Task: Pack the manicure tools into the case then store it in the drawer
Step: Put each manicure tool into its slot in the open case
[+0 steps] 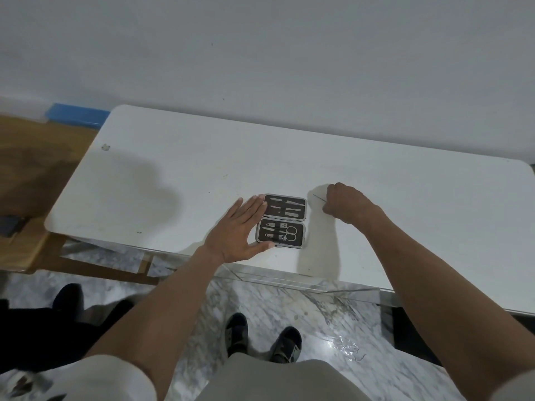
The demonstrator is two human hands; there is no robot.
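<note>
Manicure case (280, 221) lies open and flat on a white surface (405, 204), close to the surface's near edge and roughly midway along it. Its two dark-lined halves sit one behind the other, hinged between them. Metal tools are tucked into both halves; small scissors (291, 233) show in the near half, beside what look like clippers, and slim tools fill the far half.

From the head camera, the left hand (236, 231) rests palm down on the surface, touching the left side of the case. Its fingers (254, 205) are straight and spread a little, clamped on nothing; the thumb lies along the case's near left corner.

The right hand (346, 204) is just to the right of the case, knuckles up, curled into a loose fist. Its fingers pinch one end of a thin metal tool (318, 197), a needle-like sliver whose free tip points toward the case's far right corner. Whether the tool touches the surface cannot be told.

Below the near edge, marbled floor (289, 302) and two dark shoes (262, 337) show.
</note>
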